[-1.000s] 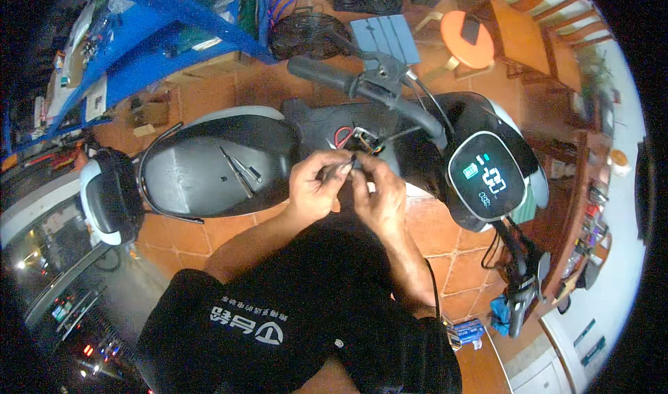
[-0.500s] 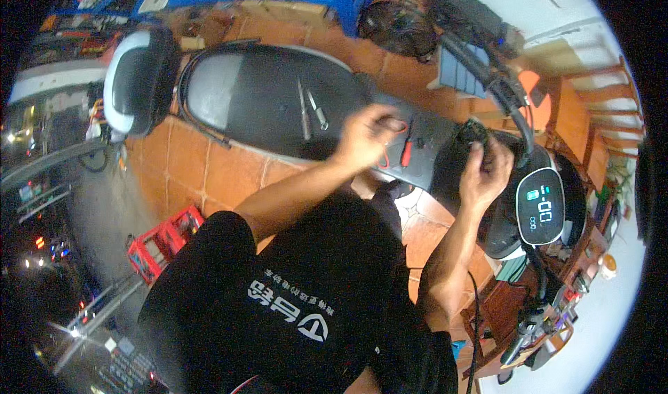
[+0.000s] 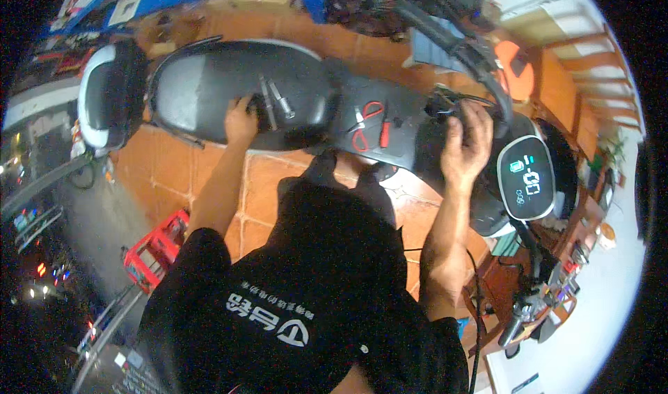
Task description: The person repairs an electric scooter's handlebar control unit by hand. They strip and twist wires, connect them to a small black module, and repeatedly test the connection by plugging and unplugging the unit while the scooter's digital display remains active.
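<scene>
Here, red scissors (image 3: 361,125) lie between the left hand (image 3: 241,121), grip unclear, and the spread right hand (image 3: 470,142).

Black seat (image 3: 219,81) (greyish rear); red-handled scissors (image 3: 362,123)

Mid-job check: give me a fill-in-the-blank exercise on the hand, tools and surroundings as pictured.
1. The person's bare ____ hand is nearest the two slim metal tools.
2. The slender red-handled tool lies to the ____ of the red-handled metal scissors.
3. The glowing, rounded screen has a ____ border.
4. The round stool top is ____.

Missing words: left; right; white; orange.
</scene>
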### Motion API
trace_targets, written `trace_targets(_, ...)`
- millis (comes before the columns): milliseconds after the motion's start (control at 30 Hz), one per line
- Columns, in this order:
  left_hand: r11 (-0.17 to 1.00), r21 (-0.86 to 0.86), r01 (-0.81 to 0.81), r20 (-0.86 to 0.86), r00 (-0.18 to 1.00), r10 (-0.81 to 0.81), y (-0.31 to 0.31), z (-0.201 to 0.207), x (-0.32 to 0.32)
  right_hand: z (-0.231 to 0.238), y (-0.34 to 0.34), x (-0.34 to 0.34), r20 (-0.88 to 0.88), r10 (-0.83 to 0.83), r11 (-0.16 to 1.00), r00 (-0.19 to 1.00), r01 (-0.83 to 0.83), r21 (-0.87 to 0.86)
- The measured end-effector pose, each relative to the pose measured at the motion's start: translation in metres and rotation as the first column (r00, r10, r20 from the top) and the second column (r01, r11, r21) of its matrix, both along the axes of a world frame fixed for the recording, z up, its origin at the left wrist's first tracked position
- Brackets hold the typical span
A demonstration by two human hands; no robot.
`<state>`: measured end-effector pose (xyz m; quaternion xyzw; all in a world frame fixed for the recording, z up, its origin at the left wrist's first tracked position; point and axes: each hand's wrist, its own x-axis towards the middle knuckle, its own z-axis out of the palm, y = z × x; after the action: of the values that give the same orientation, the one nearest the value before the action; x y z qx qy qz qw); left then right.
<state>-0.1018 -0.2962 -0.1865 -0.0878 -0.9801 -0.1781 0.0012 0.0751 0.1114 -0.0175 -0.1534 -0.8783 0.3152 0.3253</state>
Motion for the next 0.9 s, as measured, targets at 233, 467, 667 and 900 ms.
trace_targets(233, 0.991, -0.067, 0.119, 0.01, 0.993, -0.118, -0.005, -0.005, -0.014, -0.012, 0.0, 0.009, -0.031, -0.023, 0.953, 0.999, 0.012, -0.301)
trace_targets(467, 0.994, -0.111, 0.022, -0.006, 1.0, -0.023, -0.011, 0.003, -0.019, -0.022, -0.004, 0.011, 0.082, -0.068, 0.835, 0.994, 0.101, -0.541)
trace_targets(667, 0.992, -0.117, 0.041, -0.068, 0.996, -0.05, -0.022, -0.006, -0.018, -0.017, -0.001, 0.014, -0.013, -0.021, 0.771, 1.0, 0.008, -0.637)
trace_targets(900, 0.91, 0.399, 0.115, 0.096, 0.981, -0.166, 0.057, 0.056, 0.038, 0.003, 0.01, 0.037, 0.055, 0.0, 0.77, 0.998, 0.035, -0.637)
